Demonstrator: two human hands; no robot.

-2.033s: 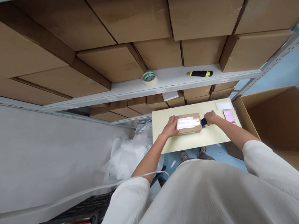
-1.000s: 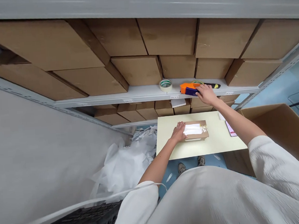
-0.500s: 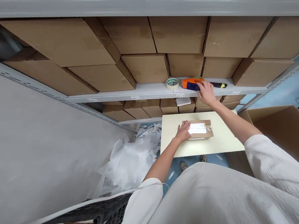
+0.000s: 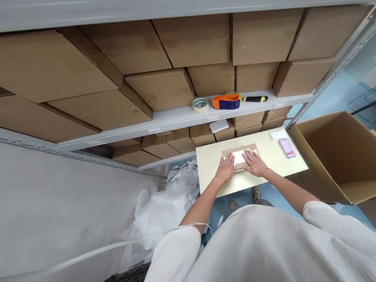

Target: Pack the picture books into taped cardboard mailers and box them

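A small cardboard box point(image 4: 239, 147) with a white label point(image 4: 238, 157) on top lies on the pale yellow board point(image 4: 210, 180). Flat on its left end rests my left hand point(image 4: 225, 168), fingers stretched out. My right hand point(image 4: 254, 163) presses on the right end of the box, fingers spread, over part of the label and the clear tape. On the shelf behind are an orange and blue tape dispenser point(image 4: 226, 102), a roll of tape point(image 4: 200, 105) and a black and yellow utility knife point(image 4: 255, 99).
Large cardboard boxes point(image 4: 196, 40) fill the shelf point(image 4: 179, 116). An open carton point(image 4: 364, 144) stands right of the board. A white pad point(image 4: 278, 134) and a pixelated pink item point(image 4: 287, 148) lie at the board's right side. White packing sheets point(image 4: 160, 208) are heaped on the floor at left.
My right hand has left the tape dispenser on the shelf and come down onto the box. My left hand stays on the box. The view has turned to the right.
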